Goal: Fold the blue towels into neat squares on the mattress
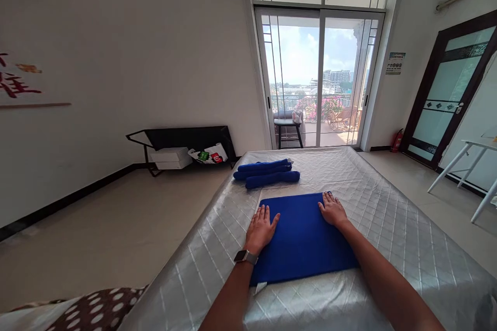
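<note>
A blue cloth (305,240), looking like a folded towel, lies flat as a rectangle on the silvery quilted bed cover (209,248). My left hand (261,228) rests palm down on its left edge, fingers stretched out. On the cloth's far right corner lies my right hand (333,209), also flat with fingers extended. Neither hand grips anything. A small white tag (261,287) sticks out at the near left corner. Beyond the cloth, several rolled blue cloths (272,180) lie side by side near the far left of the bed.
A black low rack (186,139) with white boxes (170,158) and a printed bag (209,155) stands by the left wall. A brown polka-dot fabric (97,310) lies at lower left. Sliding glass doors (320,77) are ahead; a white-legged table (479,147) stands right.
</note>
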`<state>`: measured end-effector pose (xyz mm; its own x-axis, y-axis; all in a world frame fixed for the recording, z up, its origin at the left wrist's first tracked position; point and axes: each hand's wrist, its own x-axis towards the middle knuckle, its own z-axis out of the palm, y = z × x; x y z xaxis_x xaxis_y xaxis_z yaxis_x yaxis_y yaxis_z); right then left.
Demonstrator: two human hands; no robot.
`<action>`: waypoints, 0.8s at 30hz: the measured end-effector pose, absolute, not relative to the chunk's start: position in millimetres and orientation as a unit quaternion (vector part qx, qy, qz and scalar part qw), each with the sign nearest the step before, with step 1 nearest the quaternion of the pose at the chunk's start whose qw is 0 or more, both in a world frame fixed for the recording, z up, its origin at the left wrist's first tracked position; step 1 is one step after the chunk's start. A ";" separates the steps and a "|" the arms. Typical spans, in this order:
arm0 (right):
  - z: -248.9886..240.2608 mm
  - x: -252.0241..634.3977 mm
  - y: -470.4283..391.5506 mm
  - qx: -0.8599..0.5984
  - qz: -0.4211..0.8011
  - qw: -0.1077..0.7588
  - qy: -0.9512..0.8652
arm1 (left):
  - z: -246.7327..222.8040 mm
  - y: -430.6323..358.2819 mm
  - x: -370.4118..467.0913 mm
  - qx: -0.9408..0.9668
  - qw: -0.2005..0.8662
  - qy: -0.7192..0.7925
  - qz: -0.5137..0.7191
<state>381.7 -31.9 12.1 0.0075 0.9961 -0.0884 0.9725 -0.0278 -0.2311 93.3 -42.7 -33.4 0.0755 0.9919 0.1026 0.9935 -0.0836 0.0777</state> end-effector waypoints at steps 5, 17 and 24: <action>11.9 380.1 -35.6 -0.708 0.111 0.068 -0.694 | -31.0 -47.6 94.5 -0.731 0.024 -0.679 -0.062; 7.6 377.5 -34.3 -0.705 0.127 0.091 -0.692 | -10.6 -31.5 131.2 -0.790 0.087 -0.605 -0.035; 6.1 381.0 -37.1 -0.689 0.109 0.094 -0.711 | -21.3 -16.2 245.3 -0.874 0.014 -0.479 -0.072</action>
